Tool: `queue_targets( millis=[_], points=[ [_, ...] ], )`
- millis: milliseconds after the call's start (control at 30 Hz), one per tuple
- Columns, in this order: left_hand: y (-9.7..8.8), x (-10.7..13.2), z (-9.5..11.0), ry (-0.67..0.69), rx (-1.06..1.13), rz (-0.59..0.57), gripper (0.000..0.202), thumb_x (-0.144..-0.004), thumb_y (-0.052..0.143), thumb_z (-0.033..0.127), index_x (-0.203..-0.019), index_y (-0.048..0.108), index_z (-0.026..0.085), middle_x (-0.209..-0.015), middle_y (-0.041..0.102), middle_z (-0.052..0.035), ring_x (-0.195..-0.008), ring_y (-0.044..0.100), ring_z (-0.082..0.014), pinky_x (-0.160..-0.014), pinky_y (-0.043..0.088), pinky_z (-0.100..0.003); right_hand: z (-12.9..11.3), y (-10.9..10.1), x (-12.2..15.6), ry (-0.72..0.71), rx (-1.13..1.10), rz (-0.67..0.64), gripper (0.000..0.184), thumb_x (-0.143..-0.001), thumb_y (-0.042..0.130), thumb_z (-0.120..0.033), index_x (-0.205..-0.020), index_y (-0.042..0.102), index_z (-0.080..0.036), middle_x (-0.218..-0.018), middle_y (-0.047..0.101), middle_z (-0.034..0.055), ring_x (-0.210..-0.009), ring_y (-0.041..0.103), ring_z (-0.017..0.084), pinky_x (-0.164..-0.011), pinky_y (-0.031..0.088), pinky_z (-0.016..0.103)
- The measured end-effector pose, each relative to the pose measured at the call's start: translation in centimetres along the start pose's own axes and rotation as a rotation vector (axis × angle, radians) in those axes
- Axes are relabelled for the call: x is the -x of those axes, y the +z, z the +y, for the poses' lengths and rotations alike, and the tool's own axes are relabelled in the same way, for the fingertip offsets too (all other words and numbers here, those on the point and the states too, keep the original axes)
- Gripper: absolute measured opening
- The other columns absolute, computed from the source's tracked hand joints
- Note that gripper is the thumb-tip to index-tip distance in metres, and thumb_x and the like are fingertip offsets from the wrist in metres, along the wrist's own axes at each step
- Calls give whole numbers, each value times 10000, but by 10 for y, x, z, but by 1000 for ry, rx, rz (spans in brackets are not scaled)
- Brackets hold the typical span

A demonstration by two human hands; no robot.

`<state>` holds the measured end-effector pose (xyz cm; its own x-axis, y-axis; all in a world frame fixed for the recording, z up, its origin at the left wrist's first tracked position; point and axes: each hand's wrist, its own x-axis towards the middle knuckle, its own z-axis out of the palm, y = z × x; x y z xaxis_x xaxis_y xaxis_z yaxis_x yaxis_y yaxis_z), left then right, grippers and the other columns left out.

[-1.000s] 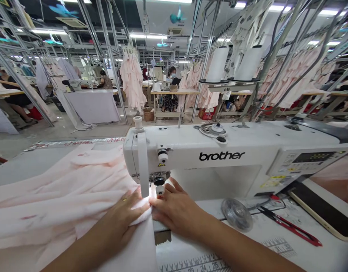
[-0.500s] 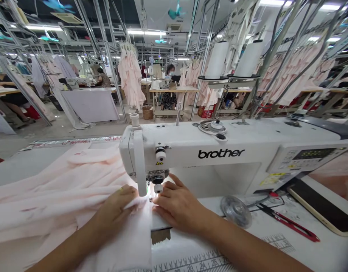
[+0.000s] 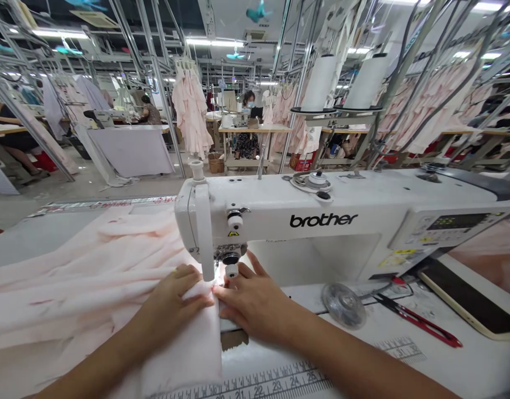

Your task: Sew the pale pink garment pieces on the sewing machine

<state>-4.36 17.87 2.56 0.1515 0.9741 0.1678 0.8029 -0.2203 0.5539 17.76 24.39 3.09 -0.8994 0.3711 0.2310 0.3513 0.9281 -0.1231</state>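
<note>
Pale pink fabric (image 3: 180, 349) lies across the left of the sewing machine (image 3: 321, 194) bed and runs under its needle area. My left hand (image 3: 172, 299) is on this fabric just left of the needle, thumb and fingers closed on a fold of it. From the right, my right hand (image 3: 257, 302) reaches in below the machine head. Its thumb and curled fingers grip the fabric's right edge near the presser foot, with one finger raised beside the head. The needle and presser foot are mostly hidden by the white guard and my fingers.
Right of my hands lie a clear round plastic dish (image 3: 344, 306), red-handled thread snips (image 3: 419, 321) and a phone (image 3: 471, 299). A printed ruler (image 3: 275, 388) runs along the front edge. Thread cones (image 3: 319, 83) stand behind the machine. Beyond are hanging pink garments (image 3: 191, 111) and seated people.
My right thumb has moved left onto the fabric's edge. The left thumb has come forward toward it, so the two thumbs are now close together. The view has shifted slightly.
</note>
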Motion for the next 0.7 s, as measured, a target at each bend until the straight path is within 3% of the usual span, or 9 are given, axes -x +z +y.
queue_targets(
  millis=[67, 167, 300, 433, 533, 700],
  points=[
    [3, 3, 0, 80, -98, 7, 100, -920, 565, 235, -885, 655, 209, -903, 648, -18, -870, 607, -197, -760, 489, -305, -1, 0, -1, -5, 16, -4, 259, -1004, 489, -422, -1108, 600, -211, -1166, 610, 67, -1194, 463, 238, -1198, 75, 515],
    [6, 8, -3, 233, -244, 39, 220, -903, 518, 114, -1035, 650, 230, -934, 642, -31, -869, 593, -203, -737, 480, -307, -3, 0, -2, -20, 71, 16, 252, -1002, 498, -418, -990, 617, -196, -1109, 628, 58, -1169, 472, 246, -1197, 68, 537],
    [5, 10, -5, 462, -463, 155, 214, -911, 469, 82, -994, 641, 178, -837, 623, -54, -749, 545, -212, -657, 447, -319, -6, 0, -4, -37, 147, 26, 283, -989, 519, -443, -958, 637, -188, -1119, 633, 71, -1174, 471, 268, -1188, 96, 569],
    [2, 8, 0, 621, -635, 135, 306, -920, 373, 18, -944, 646, 154, -750, 596, -48, -698, 523, -208, -666, 442, -336, -9, -1, -6, -28, 175, 21, 310, -969, 549, -469, -1003, 652, -178, -1069, 650, 71, -1170, 479, 284, -1185, 105, 593],
    [1, 9, 3, 621, -632, 81, 348, -892, 354, -13, -960, 648, 162, -886, 642, -67, -814, 566, -215, -762, 467, -353, -11, 0, -7, -16, 185, 18, 303, -951, 585, -462, -1033, 652, -178, -1068, 653, 74, -1164, 487, 285, -1185, 110, 595],
    [-1, 15, 3, 460, -376, -61, 436, -826, 407, 9, -1176, 597, 185, -1088, 639, -92, -994, 578, -235, -837, 500, -366, -10, 0, -8, 11, 147, 12, 268, -954, 586, -438, -1035, 650, -191, -1068, 654, 75, -1159, 497, 283, -1181, 100, 578]
  ],
)
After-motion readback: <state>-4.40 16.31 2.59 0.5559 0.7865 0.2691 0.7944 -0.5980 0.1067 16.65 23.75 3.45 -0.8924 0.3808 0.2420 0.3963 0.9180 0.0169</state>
